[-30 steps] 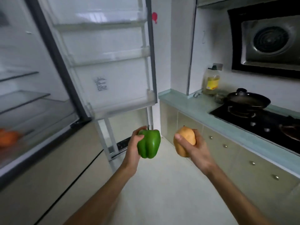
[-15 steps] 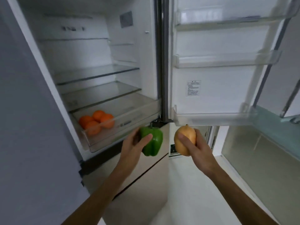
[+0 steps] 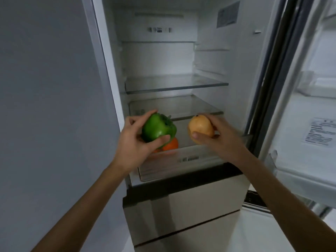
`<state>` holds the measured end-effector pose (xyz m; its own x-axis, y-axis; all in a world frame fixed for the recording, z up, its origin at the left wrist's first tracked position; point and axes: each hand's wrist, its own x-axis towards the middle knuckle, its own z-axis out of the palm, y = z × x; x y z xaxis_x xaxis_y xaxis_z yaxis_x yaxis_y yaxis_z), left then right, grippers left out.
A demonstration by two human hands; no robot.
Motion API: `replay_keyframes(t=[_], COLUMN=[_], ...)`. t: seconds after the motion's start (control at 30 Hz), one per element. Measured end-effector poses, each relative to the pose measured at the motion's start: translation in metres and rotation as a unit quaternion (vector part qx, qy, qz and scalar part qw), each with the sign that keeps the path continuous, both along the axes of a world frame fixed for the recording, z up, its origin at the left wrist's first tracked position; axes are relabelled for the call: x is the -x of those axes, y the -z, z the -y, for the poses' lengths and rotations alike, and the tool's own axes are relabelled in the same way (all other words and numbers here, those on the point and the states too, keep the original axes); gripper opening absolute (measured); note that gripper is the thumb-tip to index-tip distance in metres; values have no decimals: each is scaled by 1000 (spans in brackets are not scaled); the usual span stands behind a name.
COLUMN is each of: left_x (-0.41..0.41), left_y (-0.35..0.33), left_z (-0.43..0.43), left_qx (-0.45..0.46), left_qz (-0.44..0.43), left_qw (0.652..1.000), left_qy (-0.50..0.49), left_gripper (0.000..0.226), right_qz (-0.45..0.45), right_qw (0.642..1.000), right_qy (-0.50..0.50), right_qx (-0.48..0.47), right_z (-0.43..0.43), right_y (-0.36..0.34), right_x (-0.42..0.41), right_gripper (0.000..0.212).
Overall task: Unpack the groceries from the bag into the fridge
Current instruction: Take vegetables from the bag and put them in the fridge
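Both hands are raised before the open white fridge (image 3: 241, 57), above the rim of its clear plastic drawer (image 3: 181, 166). The left hand (image 3: 134, 142) wraps a glossy, lobed green bell pepper (image 3: 158, 129); the right hand (image 3: 221, 137) cups a smooth yellow-tan oval fruit (image 3: 201, 128). Round orange fruits (image 3: 171, 144) lie under the pepper. Two glass shelves (image 3: 174, 83) above are bare.

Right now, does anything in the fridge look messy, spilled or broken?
Nothing stands out. The glass shelves sit level and bare, oranges rest in the clear drawer, and the left hand and right hand hold a green pepper and a yellow fruit intact.
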<state>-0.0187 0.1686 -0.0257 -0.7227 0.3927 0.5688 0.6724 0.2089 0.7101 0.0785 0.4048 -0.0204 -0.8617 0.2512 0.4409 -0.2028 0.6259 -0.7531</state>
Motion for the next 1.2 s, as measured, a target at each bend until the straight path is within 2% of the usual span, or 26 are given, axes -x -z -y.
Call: replay_keyframes(t=[0.1, 0.17, 0.23, 0.33, 0.43, 0.6, 0.8, 1.0, 1.07, 1.13, 1.2], left_x=[31, 45, 56, 74, 86, 102, 117, 118, 118, 117, 116], left_y=[-4, -3, 1, 6, 10, 27, 42, 49, 49, 49, 47], left_z=[-9, -18, -26, -34, -41, -49, -54, -58, -57, -55, -53], left_qx=[130, 191, 232, 333, 429, 475, 507, 509, 507, 509, 511], left_qz=[-58, -73, -51, -48, -5, 25, 47, 58, 65, 58, 53], left_qw=[988, 974, 965, 937, 899, 877, 861, 859, 859, 859, 858], left_qy=[-65, -100, -109, -94, -89, -71, -20, 2, 9, 11, 15], left_gripper=[93, 99, 98, 78, 74, 69, 62, 50, 51, 50, 47], right_qz=[22, 48, 94, 193, 248, 296, 347, 341, 330, 336, 320], right_qw=[999, 994, 981, 936, 887, 820, 822, 809, 816, 825, 839], right_qy=[-20, -34, -61, -127, -157, -167, -183, -211, -224, -218, -202], right_qx=[-34, -89, -161, -265, -357, -460, -412, -430, -419, -400, -392], right_z=[-20, -33, -42, -42, -34, -20, -8, -8, -9, -9, -10], right_y=[-11, -15, -15, -5, 10, 26, 29, 29, 29, 26, 24], right_x=[47, 78, 106, 140, 163, 185, 186, 182, 180, 174, 167], right_gripper=[77, 71, 64, 59, 54, 57, 42, 34, 28, 11, 15])
